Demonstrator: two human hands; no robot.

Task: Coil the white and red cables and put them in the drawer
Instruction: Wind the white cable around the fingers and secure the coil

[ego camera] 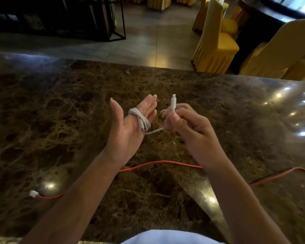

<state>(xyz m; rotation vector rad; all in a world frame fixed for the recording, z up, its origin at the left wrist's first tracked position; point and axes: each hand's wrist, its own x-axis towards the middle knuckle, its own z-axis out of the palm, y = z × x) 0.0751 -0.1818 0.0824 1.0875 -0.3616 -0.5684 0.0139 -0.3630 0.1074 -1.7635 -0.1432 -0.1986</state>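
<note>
White cable [139, 118] sat wound in several loops around the fingers of the left hand [128, 127], palm open; its free plug end was pinched upright in the right hand [183, 124]. Risk — with the fingers spread, loops could slide off and unravel. Red cable [158, 163] lay uncoiled on the surface [60, 106] under both forearms — likely to snag. No drawer visible.

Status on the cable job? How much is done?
Done: most of the white cable is looped round the left hand's fingers. In hand: the right hand pinches its plug end, a short tail left to wrap. Left: the red cable lies uncoiled on the counter; no drawer in view.
</note>
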